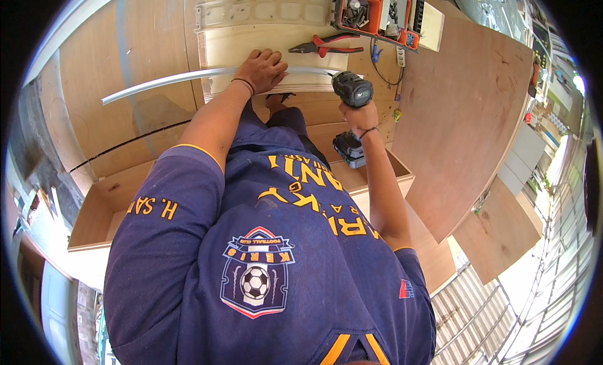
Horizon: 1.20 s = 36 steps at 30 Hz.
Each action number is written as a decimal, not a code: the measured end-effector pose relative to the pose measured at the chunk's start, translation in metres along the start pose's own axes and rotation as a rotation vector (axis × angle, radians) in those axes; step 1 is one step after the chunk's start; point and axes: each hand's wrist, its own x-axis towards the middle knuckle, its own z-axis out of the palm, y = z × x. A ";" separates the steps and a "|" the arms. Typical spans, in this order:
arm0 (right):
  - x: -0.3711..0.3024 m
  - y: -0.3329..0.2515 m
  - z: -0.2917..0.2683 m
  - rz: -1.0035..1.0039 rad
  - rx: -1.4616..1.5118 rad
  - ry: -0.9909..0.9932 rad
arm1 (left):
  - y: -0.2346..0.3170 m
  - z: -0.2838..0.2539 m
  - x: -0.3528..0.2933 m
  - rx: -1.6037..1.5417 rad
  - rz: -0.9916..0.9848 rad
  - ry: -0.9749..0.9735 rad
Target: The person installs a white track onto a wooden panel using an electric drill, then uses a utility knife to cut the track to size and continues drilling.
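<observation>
1. Plywood sheets fill my view, and a pale wooden cabinet panel (264, 44) lies under both hands.
2. Left hand (260, 70): fingers spread flat, pressing a long white strip (157, 83) onto the panel edge. The strip runs far out to the left of those fingers.
3. Right hand (359, 119): fingers wrapped tight around the grip of a black cordless drill (352, 92), its battery pack below the fist, its nose close to the strip, just right of the left fingers.
4. Beyond the left fingers I see red-handled pliers (326, 46) on the panel.
5. Farther up, beyond the drill, sits an orange parts organiser (377, 13) with screws.
</observation>
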 end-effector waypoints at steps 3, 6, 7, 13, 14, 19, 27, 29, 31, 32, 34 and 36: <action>-0.001 0.000 0.003 -0.043 0.003 0.039 | -0.002 0.004 -0.002 -0.020 0.008 0.039; 0.001 0.000 0.002 -0.049 0.002 0.027 | -0.003 0.006 -0.001 -0.034 0.018 0.063; 0.001 -0.001 0.001 -0.040 0.001 0.015 | -0.002 0.007 -0.001 -0.034 0.021 0.066; 0.003 0.003 0.005 -0.135 0.003 0.089 | -0.003 0.008 -0.002 -0.047 0.018 0.085; 0.003 0.004 0.005 -0.121 -0.018 0.075 | -0.003 0.007 -0.002 -0.047 0.017 0.082; 0.004 0.002 0.003 -0.111 -0.041 0.035 | -0.003 0.006 -0.001 -0.037 0.018 0.071; 0.006 0.000 -0.002 -0.033 -0.023 0.002 | -0.004 0.009 -0.002 -0.049 0.031 0.117; 0.006 0.000 -0.002 -0.031 -0.023 0.002 | -0.004 0.009 -0.002 -0.046 0.034 0.127; 0.004 -0.008 -0.004 -0.023 -0.011 0.008 | -0.004 0.008 -0.003 -0.036 0.030 0.124; 0.006 -0.005 -0.003 -0.009 0.006 -0.005 | -0.005 0.008 -0.003 -0.042 0.029 0.126; 0.010 0.005 -0.001 0.020 0.039 -0.023 | -0.005 0.008 -0.002 -0.056 0.033 0.132; 0.012 0.011 0.002 -0.082 0.004 0.035 | -0.004 0.009 -0.002 -0.055 0.031 0.132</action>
